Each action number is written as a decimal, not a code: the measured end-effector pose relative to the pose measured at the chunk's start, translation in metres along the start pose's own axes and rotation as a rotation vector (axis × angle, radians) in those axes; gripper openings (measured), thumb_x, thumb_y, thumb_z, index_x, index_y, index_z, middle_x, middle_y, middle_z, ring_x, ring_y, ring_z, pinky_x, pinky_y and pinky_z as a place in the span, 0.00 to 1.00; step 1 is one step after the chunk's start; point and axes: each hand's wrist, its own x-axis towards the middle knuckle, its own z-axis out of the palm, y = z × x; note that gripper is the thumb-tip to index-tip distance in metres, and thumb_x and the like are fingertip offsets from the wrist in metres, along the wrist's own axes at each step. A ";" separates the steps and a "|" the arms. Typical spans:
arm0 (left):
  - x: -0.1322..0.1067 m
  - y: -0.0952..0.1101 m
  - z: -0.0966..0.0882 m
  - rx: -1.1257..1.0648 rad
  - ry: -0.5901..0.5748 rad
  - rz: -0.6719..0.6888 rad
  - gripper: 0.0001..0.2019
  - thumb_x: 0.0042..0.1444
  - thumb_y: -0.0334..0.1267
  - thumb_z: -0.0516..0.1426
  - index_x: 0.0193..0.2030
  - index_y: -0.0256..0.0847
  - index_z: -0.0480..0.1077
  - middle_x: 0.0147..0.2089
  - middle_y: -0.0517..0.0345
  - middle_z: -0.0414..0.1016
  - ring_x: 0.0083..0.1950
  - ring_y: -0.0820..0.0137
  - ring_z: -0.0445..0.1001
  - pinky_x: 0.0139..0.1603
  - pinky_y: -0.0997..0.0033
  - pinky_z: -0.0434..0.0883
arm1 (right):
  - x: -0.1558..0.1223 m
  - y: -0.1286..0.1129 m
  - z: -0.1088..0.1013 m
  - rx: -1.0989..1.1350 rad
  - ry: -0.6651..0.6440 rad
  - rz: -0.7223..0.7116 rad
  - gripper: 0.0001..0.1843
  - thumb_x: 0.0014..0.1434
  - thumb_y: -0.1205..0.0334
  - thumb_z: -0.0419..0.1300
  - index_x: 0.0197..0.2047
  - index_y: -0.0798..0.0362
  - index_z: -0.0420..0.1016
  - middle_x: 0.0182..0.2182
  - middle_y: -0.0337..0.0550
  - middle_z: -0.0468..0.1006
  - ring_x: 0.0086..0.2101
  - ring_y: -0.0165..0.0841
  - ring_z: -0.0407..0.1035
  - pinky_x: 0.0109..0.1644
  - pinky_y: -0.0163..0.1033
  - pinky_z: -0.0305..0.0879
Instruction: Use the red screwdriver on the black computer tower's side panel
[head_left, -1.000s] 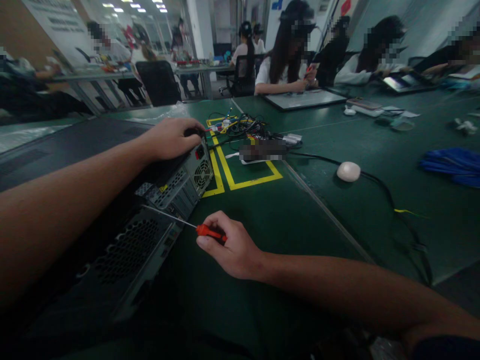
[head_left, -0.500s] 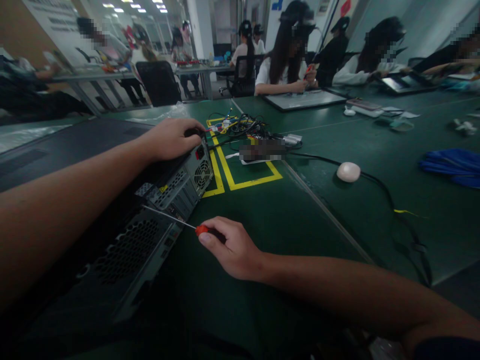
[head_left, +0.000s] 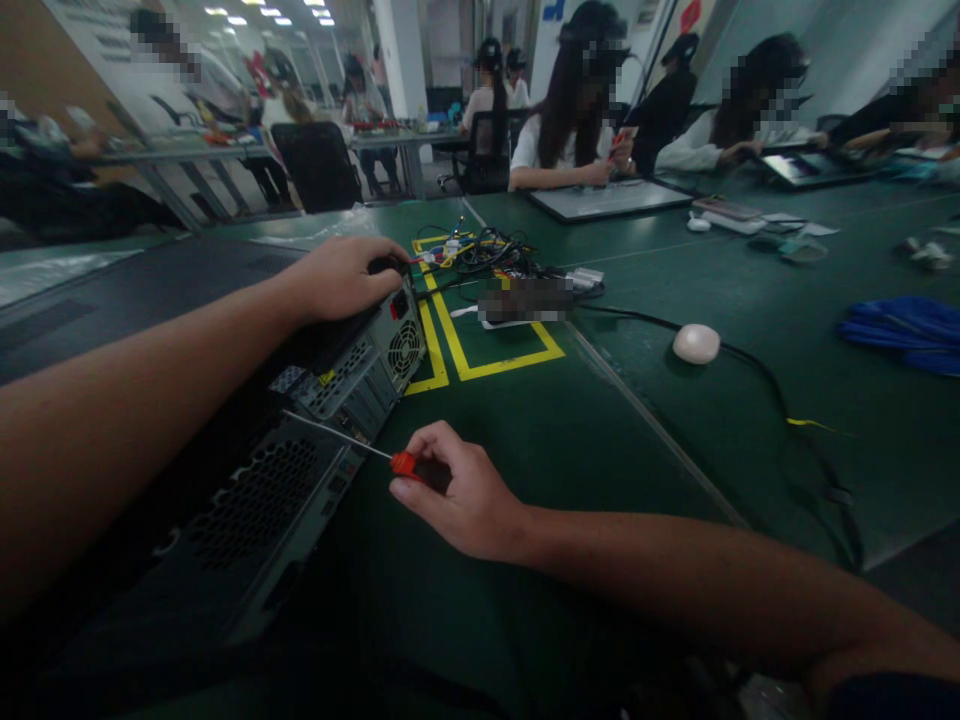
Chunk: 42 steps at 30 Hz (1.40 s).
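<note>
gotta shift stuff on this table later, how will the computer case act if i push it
The computer case will probably feel stiff and heavy, judging by its bulk and metal-looking rear panel. Broad and low on the table, it seems more apt to slide than tip. Its smooth, dark upper face may be slippery under the hands.

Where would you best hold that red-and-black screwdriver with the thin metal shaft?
Probably by its thick handle, from the right, as the right hand does: the handle faces outward, while the slim shaft slants left towards the dark, perforated computer case.
</note>
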 end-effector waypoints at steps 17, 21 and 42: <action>-0.001 0.000 -0.001 -0.018 -0.003 -0.002 0.41 0.67 0.53 0.57 0.82 0.40 0.85 0.78 0.39 0.90 0.74 0.37 0.87 0.84 0.36 0.79 | 0.001 -0.005 0.000 0.037 -0.003 0.016 0.24 0.75 0.44 0.81 0.52 0.44 0.72 0.40 0.34 0.79 0.37 0.35 0.74 0.44 0.42 0.72; -0.001 0.000 -0.001 -0.018 -0.009 0.005 0.41 0.67 0.54 0.57 0.82 0.39 0.85 0.78 0.38 0.90 0.74 0.37 0.87 0.83 0.39 0.79 | 0.001 -0.006 0.000 0.036 0.007 0.022 0.24 0.75 0.43 0.82 0.51 0.44 0.73 0.39 0.34 0.79 0.36 0.35 0.74 0.42 0.42 0.73; -0.002 0.002 -0.002 -0.004 -0.017 -0.002 0.42 0.68 0.55 0.56 0.83 0.38 0.84 0.79 0.38 0.89 0.74 0.39 0.87 0.83 0.41 0.78 | 0.001 -0.012 -0.002 -0.065 0.019 0.024 0.22 0.76 0.43 0.79 0.52 0.45 0.76 0.39 0.34 0.80 0.37 0.36 0.73 0.45 0.43 0.73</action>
